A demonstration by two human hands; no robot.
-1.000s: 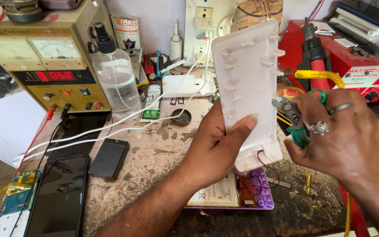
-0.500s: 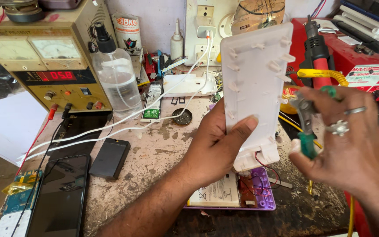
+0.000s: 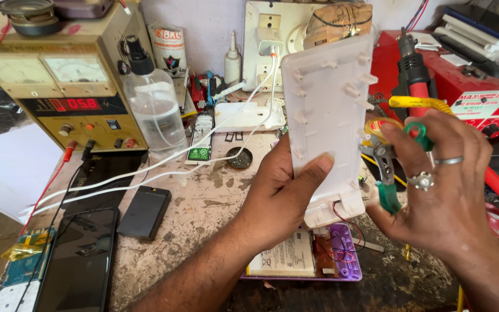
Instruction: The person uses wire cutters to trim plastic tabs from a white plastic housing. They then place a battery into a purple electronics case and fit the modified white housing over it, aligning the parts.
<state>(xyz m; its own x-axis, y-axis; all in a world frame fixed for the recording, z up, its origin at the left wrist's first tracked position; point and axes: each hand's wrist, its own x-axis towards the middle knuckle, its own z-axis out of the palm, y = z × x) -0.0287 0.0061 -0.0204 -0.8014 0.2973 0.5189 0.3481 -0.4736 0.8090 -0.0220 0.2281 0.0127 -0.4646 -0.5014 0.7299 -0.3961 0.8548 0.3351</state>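
Left hand (image 3: 284,196) pinches the white plastic casing (image 3: 329,121) upright while right hand (image 3: 440,185) clasps green-handled cutters (image 3: 389,173) (jaws apparently closed); its red wire (image 3: 346,218) could snag, I judge.

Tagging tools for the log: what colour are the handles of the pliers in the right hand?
Green, on the pliers held in the right hand; head view.
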